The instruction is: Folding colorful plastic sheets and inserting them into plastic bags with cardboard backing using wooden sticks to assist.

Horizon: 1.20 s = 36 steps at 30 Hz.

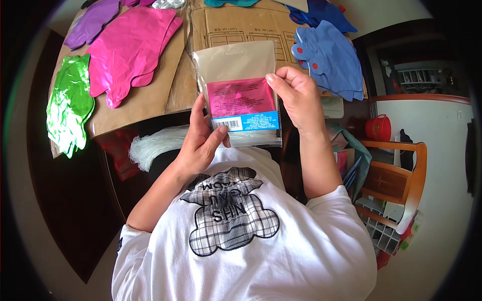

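Hands are working together here: we are holding a flat clear packet [241, 93] up in front of our chest, above the edge of the surface [150, 103]. Our left hand [201, 143] is pinching the packet's lower left corner, thumb pressing on the blue strip with the barcode. Our right hand [296, 98] is clamping the right edge, fingertips lying over the pink label. Both grips are closed on the packet. Its long axis is running straight away from us, hang-hole end farthest, so the sealed top is lying beyond both hands; the right one is sitting nearer to it. Pink foil balloons [130, 50], green ones [68, 103] and blue ones [329, 57] are lying spread across the cardboard beyond.
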Each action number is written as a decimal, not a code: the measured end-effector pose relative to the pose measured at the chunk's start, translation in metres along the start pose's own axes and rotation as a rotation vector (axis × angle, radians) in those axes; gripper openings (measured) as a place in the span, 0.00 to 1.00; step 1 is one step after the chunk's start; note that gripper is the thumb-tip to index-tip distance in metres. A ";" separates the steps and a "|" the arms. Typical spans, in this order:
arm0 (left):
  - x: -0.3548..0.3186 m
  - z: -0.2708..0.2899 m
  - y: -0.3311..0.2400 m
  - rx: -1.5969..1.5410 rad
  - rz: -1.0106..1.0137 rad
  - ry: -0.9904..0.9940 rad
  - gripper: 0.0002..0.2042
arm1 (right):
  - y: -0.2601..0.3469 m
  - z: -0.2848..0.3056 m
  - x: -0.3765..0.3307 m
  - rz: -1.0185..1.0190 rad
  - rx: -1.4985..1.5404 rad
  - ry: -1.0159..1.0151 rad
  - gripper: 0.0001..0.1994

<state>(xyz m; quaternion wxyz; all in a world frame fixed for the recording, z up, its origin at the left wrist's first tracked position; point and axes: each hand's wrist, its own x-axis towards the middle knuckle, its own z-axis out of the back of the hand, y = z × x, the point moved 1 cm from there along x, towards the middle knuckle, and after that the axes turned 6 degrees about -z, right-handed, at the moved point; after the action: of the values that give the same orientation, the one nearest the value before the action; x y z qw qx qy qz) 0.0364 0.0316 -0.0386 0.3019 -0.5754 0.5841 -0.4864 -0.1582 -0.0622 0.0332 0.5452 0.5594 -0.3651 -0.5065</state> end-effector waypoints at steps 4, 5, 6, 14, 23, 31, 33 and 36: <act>0.000 0.002 0.005 0.014 -0.002 -0.011 0.37 | -0.010 0.000 0.001 0.032 0.051 -0.029 0.08; 0.000 0.004 0.006 0.008 -0.004 -0.017 0.37 | -0.010 -0.001 0.001 0.045 0.070 -0.031 0.09; 0.000 0.005 0.007 0.007 0.002 -0.021 0.37 | -0.011 0.000 0.000 0.027 0.110 0.003 0.09; 0.000 0.000 0.000 -0.060 0.130 -0.146 0.38 | -0.021 0.003 0.002 -0.005 0.114 0.109 0.13; 0.006 0.003 0.002 -0.107 0.103 -0.281 0.31 | -0.023 -0.002 -0.009 -0.170 0.191 0.110 0.16; 0.011 0.001 -0.002 -0.062 0.140 -0.293 0.34 | -0.032 0.002 -0.027 -0.234 0.188 0.200 0.12; 0.011 0.001 -0.003 0.045 0.183 -0.296 0.35 | -0.041 0.001 -0.028 -0.228 0.170 0.153 0.11; 0.014 0.003 -0.023 0.346 0.353 -0.224 0.37 | -0.046 0.002 -0.026 -0.235 0.175 0.091 0.11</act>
<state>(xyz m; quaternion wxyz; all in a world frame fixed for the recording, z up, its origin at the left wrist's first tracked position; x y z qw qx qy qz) 0.0459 0.0208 -0.0159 0.5387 -0.4546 0.5464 -0.4523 -0.1721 -0.0316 -0.0072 0.4474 0.6661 -0.3145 -0.5073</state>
